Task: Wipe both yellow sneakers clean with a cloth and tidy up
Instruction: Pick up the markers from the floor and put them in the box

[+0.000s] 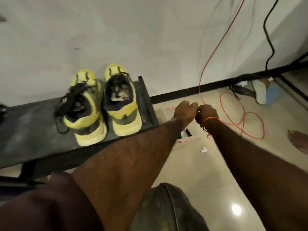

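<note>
Two yellow sneakers with black laces stand side by side on a dark low bench [33, 124], toes to the wall: the left sneaker [83, 114] and the right sneaker [123, 104]. Both my arms reach to the right of the bench, over the floor. My left hand [184, 110] and my right hand [207, 114], which has an orange thread at the wrist, meet with fingers curled downward above a white box [188, 137]. Whatever lies between the fingers is hidden and blurred. A dark grey dusty fabric shape [166, 207] sits at the bottom of the view.
The white box holds a black pen [188, 132]. An orange cable [241, 117] loops on the tiled floor and runs up the wall; a black cable [270, 47] hangs farther right. Paper scraps [203, 149] lie on the floor. A pale slipper [261, 92] lies by the black skirting.
</note>
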